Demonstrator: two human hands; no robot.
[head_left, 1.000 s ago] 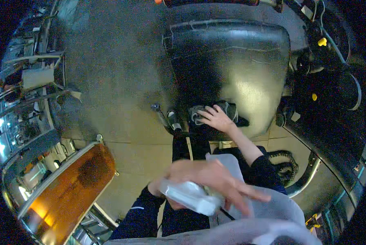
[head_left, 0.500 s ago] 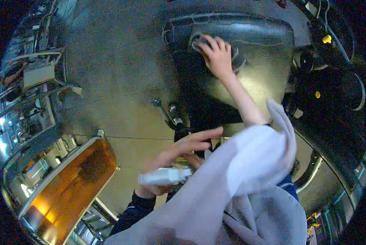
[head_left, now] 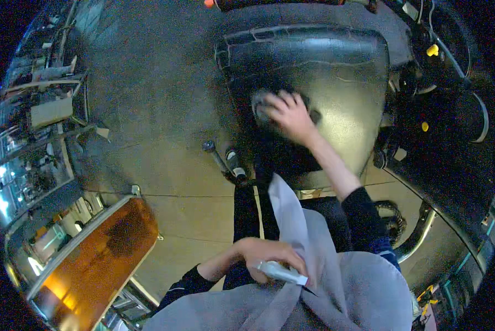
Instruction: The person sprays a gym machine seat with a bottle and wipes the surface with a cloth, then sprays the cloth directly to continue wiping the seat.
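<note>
My right hand [head_left: 294, 117] rests on the upper face of a large black panel with a shiny, cracked surface [head_left: 349, 105]. Its fingers are curled over a dark, blurred cloth or pad [head_left: 262, 105]. Low in the view, my left hand [head_left: 272, 256] is closed round a small whitish object [head_left: 282, 272], which could be a bottle or tube. That hand is against the grey apron or cloth [head_left: 374, 276] over my front, and part of the fabric rises beside it.
An orange-brown glossy panel [head_left: 104, 254] on a frame lies at the lower left. Metal racks [head_left: 51, 113] line the left side. Dark equipment with yellow knobs [head_left: 432, 50] is at the right. A curved metal tube [head_left: 421, 234] stands lower right.
My right hand has moved down the black panel with the dark item. My left hand has moved down and right with the whitish object. The raised grey fabric has swung left.
</note>
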